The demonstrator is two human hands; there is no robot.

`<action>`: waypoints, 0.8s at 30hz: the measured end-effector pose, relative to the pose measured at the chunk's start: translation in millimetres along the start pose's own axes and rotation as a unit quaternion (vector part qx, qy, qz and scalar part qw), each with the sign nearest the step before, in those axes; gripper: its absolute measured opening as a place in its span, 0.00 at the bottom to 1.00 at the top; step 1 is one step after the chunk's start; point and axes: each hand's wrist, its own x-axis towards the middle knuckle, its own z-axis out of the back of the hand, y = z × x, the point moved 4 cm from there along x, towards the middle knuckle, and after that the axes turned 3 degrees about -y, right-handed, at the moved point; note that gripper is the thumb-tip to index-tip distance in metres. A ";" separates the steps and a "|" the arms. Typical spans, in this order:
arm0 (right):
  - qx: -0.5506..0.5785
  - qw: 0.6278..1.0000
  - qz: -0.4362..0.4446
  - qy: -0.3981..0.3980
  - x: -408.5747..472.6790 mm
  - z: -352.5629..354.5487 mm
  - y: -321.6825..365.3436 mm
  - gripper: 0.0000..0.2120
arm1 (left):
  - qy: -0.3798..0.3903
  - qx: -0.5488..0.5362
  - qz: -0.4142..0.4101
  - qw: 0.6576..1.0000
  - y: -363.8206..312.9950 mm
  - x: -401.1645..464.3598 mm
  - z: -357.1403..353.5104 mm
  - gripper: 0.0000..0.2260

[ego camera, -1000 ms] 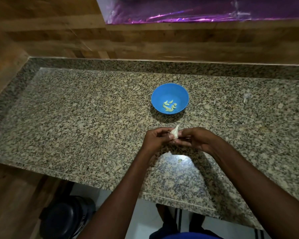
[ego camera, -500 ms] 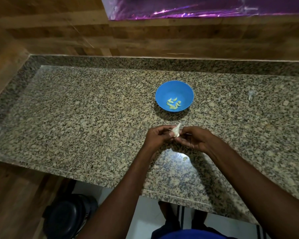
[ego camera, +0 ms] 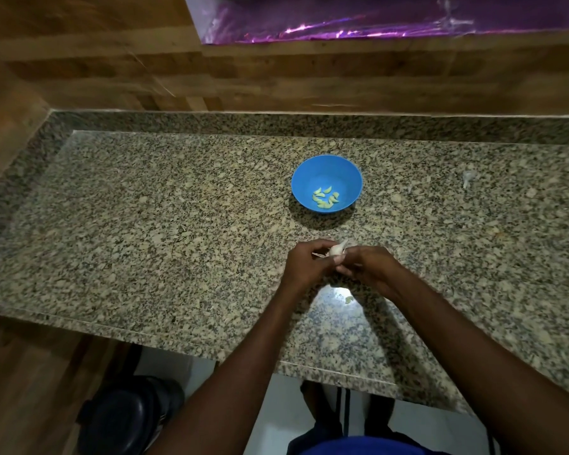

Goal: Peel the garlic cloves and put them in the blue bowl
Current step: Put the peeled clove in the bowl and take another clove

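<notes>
Both hands, left point(ego camera: 304, 266) and right point(ego camera: 368, 269), pinch one garlic clove point(ego camera: 337, 250) above the worktop point(ego camera: 145, 224). It looks light, its skin papery. Best gripped at the ends.

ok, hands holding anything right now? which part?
Yes: both hands, left hand and right hand, pinch one garlic clove at its lower end; its pointed tip sticks up, free.

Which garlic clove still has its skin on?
The garlic clove pinched between the left hand and right hand, white and papery. The peeled cloves in the blue bowl are bare and yellowish.
</notes>
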 end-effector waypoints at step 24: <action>-0.363 0.908 0.180 -0.105 -6.6 60.7 -2.2 0.06 | -0.028 0.390 -0.208 0.897 21.5 -48.8 -53.0 0.16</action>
